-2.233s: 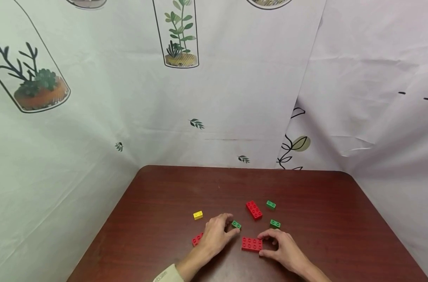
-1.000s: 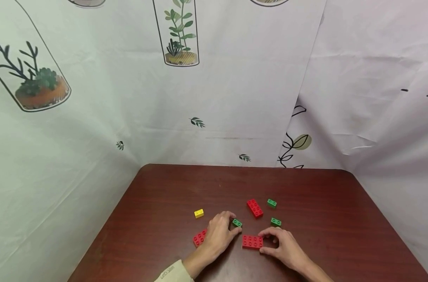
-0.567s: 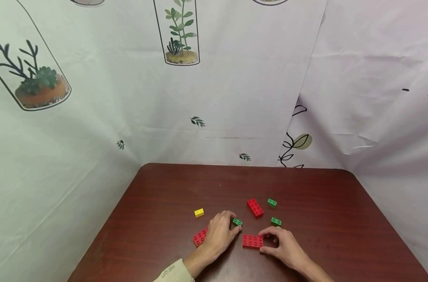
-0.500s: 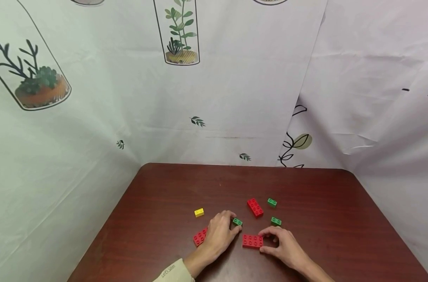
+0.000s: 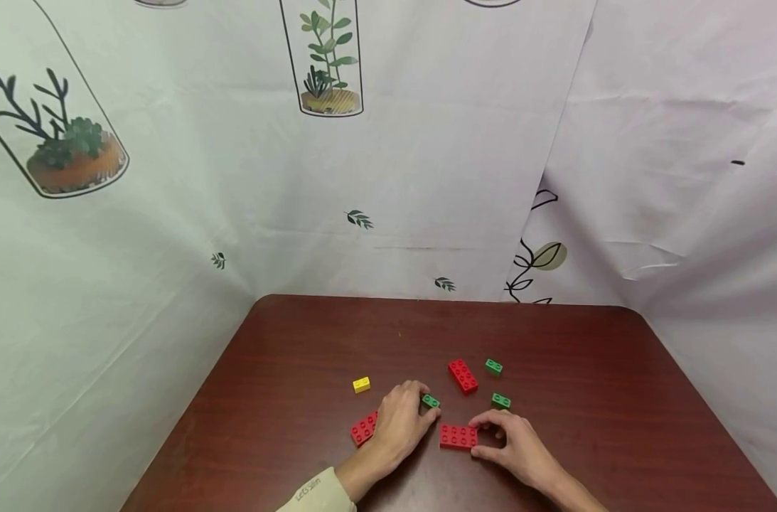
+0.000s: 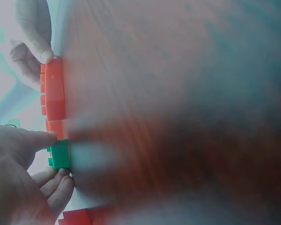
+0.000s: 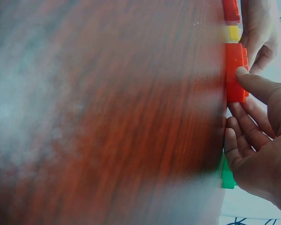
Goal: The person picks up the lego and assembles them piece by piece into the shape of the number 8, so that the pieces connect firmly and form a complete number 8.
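My left hand (image 5: 426, 403) lies on the dark wooden table (image 5: 298, 341) and pinches a small green brick (image 5: 430, 401) between thumb and fingers; the left wrist view shows the same green brick (image 6: 61, 154) held that way. Its palm partly covers a red brick (image 5: 362, 430). My right hand (image 5: 475, 439) grips the right end of a flat red brick (image 5: 457, 436) with thumb and forefinger. The right wrist view shows the thumb lying on that red brick (image 7: 234, 70).
A yellow brick (image 5: 361, 385) lies left of my left hand. Beyond the hands are a long red brick (image 5: 463, 375) and two small green bricks (image 5: 493, 367) (image 5: 500, 401). Printed white sheets (image 5: 426, 178) wall in the table at the back and sides.
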`<state>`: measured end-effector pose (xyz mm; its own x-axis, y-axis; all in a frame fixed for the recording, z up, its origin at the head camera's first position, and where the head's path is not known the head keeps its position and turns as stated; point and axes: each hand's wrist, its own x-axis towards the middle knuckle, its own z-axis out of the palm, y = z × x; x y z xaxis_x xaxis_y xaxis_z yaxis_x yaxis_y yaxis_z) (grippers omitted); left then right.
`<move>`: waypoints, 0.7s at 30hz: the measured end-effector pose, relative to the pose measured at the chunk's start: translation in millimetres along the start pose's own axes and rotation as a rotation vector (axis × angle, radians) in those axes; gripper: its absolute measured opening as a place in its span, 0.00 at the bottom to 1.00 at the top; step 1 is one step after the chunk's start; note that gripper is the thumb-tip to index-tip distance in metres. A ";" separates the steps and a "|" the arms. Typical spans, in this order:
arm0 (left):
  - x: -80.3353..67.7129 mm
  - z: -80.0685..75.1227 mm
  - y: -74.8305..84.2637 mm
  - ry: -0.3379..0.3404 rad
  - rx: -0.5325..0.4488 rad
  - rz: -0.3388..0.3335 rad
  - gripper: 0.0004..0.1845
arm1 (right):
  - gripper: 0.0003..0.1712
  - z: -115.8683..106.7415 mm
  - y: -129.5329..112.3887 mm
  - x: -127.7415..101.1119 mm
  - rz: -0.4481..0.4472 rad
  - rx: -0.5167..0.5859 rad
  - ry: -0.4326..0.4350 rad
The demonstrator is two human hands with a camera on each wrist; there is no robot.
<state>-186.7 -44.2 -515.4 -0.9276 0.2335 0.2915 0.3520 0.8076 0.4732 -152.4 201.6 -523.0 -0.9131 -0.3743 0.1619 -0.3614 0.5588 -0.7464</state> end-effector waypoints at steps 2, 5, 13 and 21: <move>0.5 0.5 -0.3 -0.002 0.000 0.002 0.17 | 0.19 -0.1 0.4 -0.1 -0.002 0.001 0.000; 0.6 1.4 -1.0 -0.001 -0.007 0.001 0.16 | 0.19 -0.4 0.6 0.0 0.005 0.004 -0.005; 0.4 7.1 -6.5 0.011 -0.038 0.011 0.15 | 0.19 -0.3 0.8 -0.9 0.007 0.014 -0.003; 2.5 8.5 -12.4 -0.001 -0.148 0.017 0.16 | 0.19 0.8 4.4 -0.1 -0.037 0.036 0.035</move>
<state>-194.5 -49.0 -527.7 -0.9213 0.2471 0.3003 0.3826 0.7145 0.5858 -153.8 203.5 -526.8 -0.9056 -0.3676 0.2118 -0.3885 0.5181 -0.7620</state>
